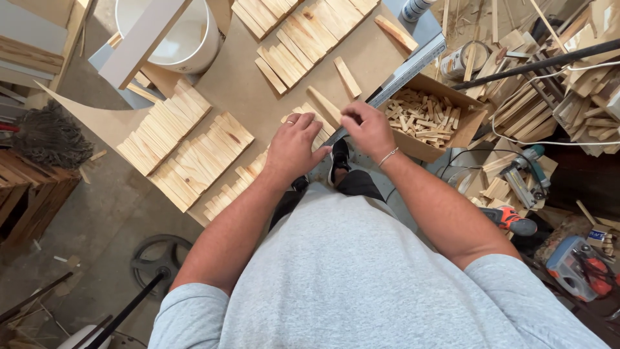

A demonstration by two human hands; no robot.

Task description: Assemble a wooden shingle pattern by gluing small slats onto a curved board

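We look down on a wooden slat (325,105) lying on the brown board (252,84), its near end between our two hands: the left hand (294,148) rests flat on a row of slats (245,178) with fingers spread and holding nothing, while the right hand (368,128) is curled over the lower end of a long metal ruler (403,72), its fingers pinched at the slat's tip; we cannot tell whether it grips the slat, the ruler or both. Just beside the right hand an open cardboard box (445,139) holds a loose heap of small wood offcuts (423,115), and the ruler lies across its near corner. At the top a white bucket (184,45) stands with a pale plank (139,42) across its mouth; its contents are hidden. A small tin (465,59) sits among scraps to the right, what is inside it too small to make out. More slats lie in fanned rows (177,139) and in another group (303,32) cut off by the top edge. The board rests low over a grey concrete floor (110,213); our torso hides its near edge. A heap of scrap wood (568,84) fills the right side, with power tools (526,171) below it and a dark wooden crate (29,187) at left.
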